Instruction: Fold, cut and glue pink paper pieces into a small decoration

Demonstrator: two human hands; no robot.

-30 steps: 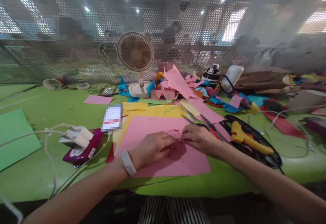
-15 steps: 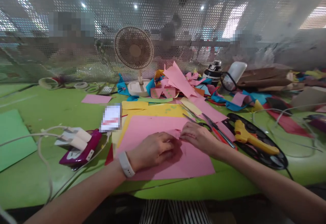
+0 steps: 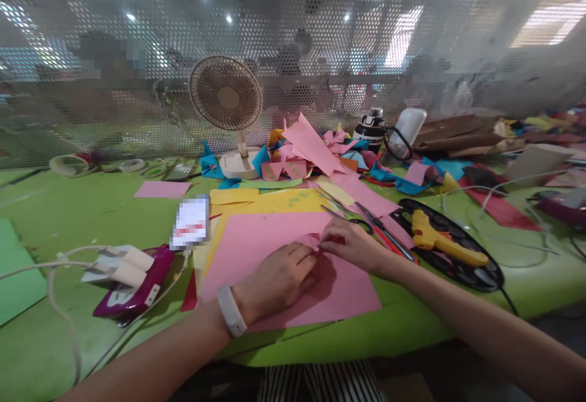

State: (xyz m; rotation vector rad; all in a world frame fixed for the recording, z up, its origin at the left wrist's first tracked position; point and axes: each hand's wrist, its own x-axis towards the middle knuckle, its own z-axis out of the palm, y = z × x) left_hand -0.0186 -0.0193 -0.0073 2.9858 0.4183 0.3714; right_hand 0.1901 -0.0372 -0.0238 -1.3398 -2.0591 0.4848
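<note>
Paper, a large flat pink rectangular sheet (image 3: 249, 243), lies under my left hand (image 3: 277, 277), partly over a yellow paper sheet (image 3: 281, 199) on the green worktop (image 3: 114, 213). My left fingers curl loosely, palm down — what they hold I cannot tell. My right hand (image 3: 350, 244) bunches its fingertips at a small raised pink paper flap (image 3: 313, 238) — whether gripping it, I cannot tell.

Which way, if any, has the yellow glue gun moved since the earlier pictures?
No: the glue gun rests in the same place on the black tray.
</note>
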